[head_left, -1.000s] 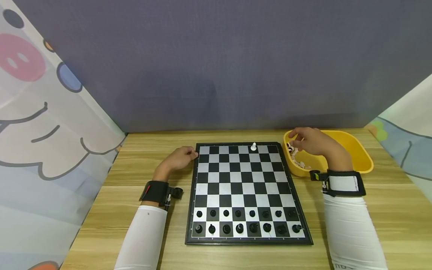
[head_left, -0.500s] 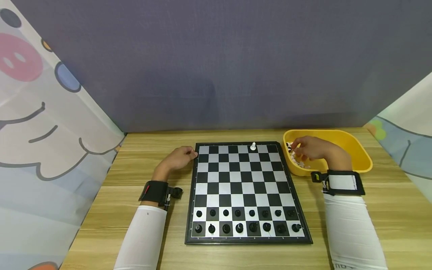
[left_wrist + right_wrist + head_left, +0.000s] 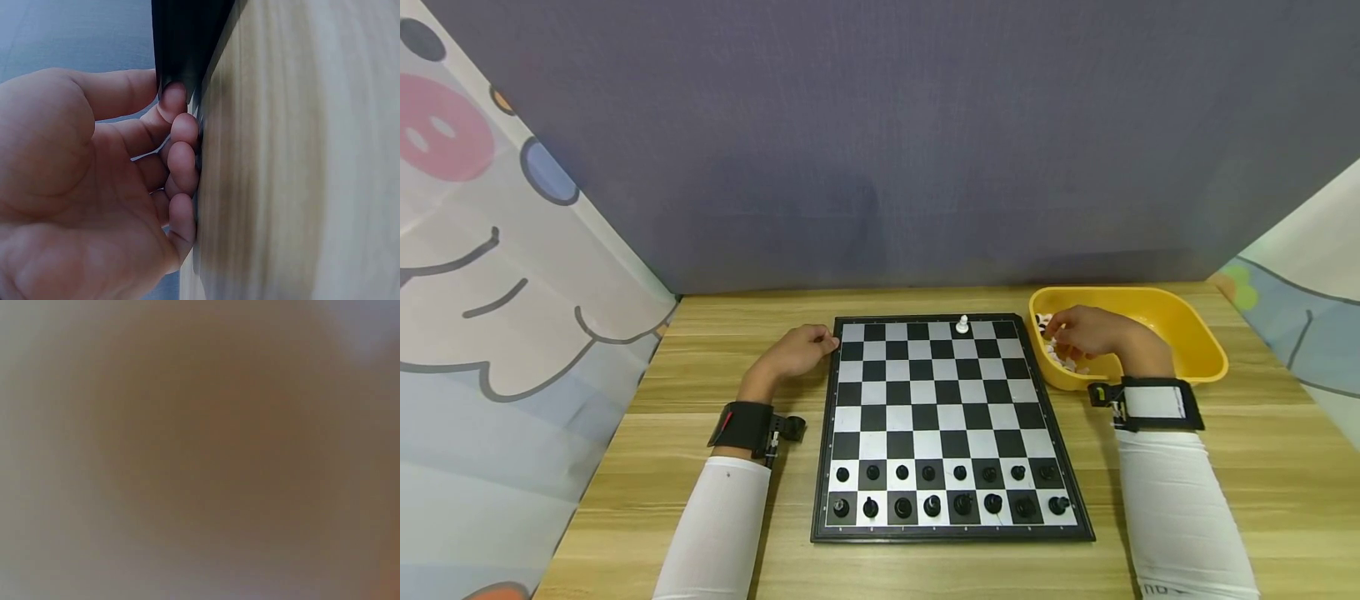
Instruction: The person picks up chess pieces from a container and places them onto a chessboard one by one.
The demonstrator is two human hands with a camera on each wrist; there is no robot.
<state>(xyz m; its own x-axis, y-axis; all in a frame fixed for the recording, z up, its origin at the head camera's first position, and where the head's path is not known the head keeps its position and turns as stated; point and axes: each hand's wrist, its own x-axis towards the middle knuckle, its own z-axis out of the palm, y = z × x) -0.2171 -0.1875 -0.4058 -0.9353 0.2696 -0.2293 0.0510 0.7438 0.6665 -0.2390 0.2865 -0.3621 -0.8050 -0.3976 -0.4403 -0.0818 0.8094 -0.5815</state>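
A black-rimmed chessboard [image 3: 932, 418] lies on the wooden table. My left hand [image 3: 797, 350] pinches its far left edge; in the left wrist view, the thumb and index finger [image 3: 173, 102] of that hand meet at the dark board edge [image 3: 181, 44]. Inside the yellow tub [image 3: 1195, 342], my right hand [image 3: 1093, 331] reaches down among white chess pieces [image 3: 1060, 360]. Its fingertips are hidden, and the right wrist view is only a blur. One white chess piece [image 3: 962, 325] stands on the far row. Black chess pieces [image 3: 932, 506] fill the two near rows.
The tub stands right of the board, close to the table's back edge. Behind rises a grey panel [image 3: 880, 167]. Bare wood [image 3: 685, 367] shows left of the board, with a cartoon-print cloth [image 3: 512, 333] beyond it.
My right hand has lowered deeper into the tub among the white chess pieces, its fingers drawing closer together. The left hand stays at the board's edge.
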